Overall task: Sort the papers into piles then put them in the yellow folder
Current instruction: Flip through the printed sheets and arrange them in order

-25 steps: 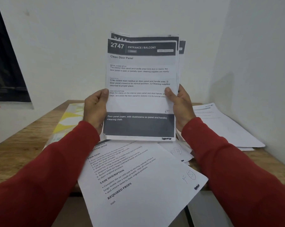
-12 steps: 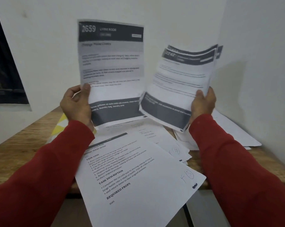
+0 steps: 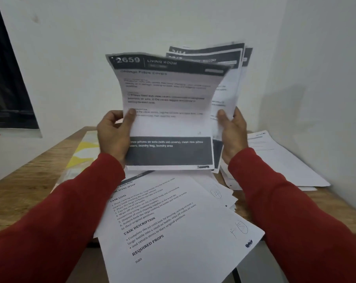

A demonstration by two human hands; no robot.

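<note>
Hands: left hand (image 3: 113,135) pinches the left edge of the front sheet (image 3: 169,111), headed 2659 Living Room, thumb on its face. Right hand (image 3: 232,133) grips the stack (image 3: 232,82) behind it, thumb on the front.

Papers: held upright above the table (image 3: 19,193), front sheet bowed and blurred, overlapping the stack. Loose pile (image 3: 173,227) lies below them; white pile (image 3: 283,160) sits at the far right by the wall.

Folder: yellow folder (image 3: 83,154) lies flat on the table's left side, near the left wrist, partly hidden by the sleeve and sheets. I cannot tell whether it is open.

Risk, slip: the front sheet is held on one edge only and flexes, so I judge it could slide out or crease if swung quickly.

Risk, mixing: setting it on the wrong heap would spoil the sort; the loose pile is fanned and its layers are hard to tell apart.

Risk, fall: the top page of the loose pile hangs over the near table edge. A brush from a forearm would likely drag it off.

Risk, stack: several sheets held by one hand are splayed at the top, so some could fan out and drop.

Edges: wall close on the right, wall behind, table edge close to the body.

Room: bare wood shows on the left around the folder; the right corner is crowded. Leftward looks the freer way to move.
</note>
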